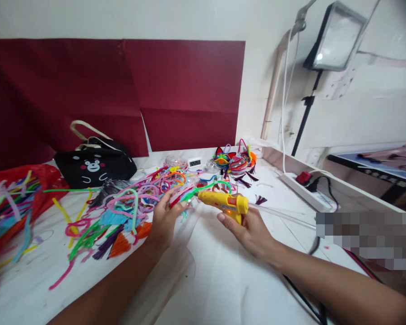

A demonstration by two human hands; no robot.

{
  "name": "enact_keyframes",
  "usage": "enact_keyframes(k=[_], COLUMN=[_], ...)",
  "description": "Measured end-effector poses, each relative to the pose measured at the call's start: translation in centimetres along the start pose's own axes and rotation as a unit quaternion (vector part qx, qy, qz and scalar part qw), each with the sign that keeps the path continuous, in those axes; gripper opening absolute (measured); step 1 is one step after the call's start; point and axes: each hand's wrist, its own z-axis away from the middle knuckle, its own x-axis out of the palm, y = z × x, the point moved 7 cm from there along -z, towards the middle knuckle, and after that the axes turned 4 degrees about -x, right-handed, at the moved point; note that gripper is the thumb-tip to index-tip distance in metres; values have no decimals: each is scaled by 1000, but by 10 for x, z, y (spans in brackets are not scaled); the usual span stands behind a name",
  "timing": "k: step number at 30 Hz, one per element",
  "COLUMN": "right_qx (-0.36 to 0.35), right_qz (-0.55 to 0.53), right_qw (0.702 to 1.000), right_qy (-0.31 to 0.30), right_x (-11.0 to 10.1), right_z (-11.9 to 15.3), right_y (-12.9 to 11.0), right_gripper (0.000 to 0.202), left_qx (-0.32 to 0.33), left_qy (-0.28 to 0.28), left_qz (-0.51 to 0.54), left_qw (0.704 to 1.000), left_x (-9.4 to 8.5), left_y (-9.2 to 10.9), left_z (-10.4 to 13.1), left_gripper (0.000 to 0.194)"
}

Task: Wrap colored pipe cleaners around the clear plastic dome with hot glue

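Note:
My right hand (255,232) is wrapped round the handle of a yellow hot glue gun (219,200). A small orange light glows on the gun, and a long clear glue stick (284,215) sticks out of its back. The nozzle points left, close to my left hand (165,219). Between the fingers of that hand is a craft piece wound with pink, red and green pipe cleaners (191,193), with something clear showing among them. Its far side is partly hidden by the fingers and the gun. Just left lies a tangled heap of pipe cleaners (122,205) with tassels (122,245).
Finished-looking pipe cleaner figures (237,162) stand at the back, near a small white digital clock (194,163). To the left are a black bag (94,164) and a red plastic bag (47,180) of pipe cleaners. A power strip (304,192) and a lamp (338,38) are at right.

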Motion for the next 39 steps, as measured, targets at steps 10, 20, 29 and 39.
enact_keyframes(k=[10,20,29,39], right_qx=[11,4,-3,-1], right_qz=[19,20,17,9], right_qw=[1000,1000,1000,1000], right_qy=[-10,-17,-12,-13], right_x=[2,2,2,2], right_z=[3,3,4,4], right_y=[4,7,7,1], right_gripper=[29,27,24,30], left_qx=[-9,-2,-8,-15], left_qy=[16,12,14,21], left_qz=[-6,-3,11,20], left_qw=[1000,1000,1000,999], left_x=[-1,-2,-1,0], left_y=[-1,-2,-3,-1], left_z=[1,0,0,1], left_gripper=[62,60,58,57])
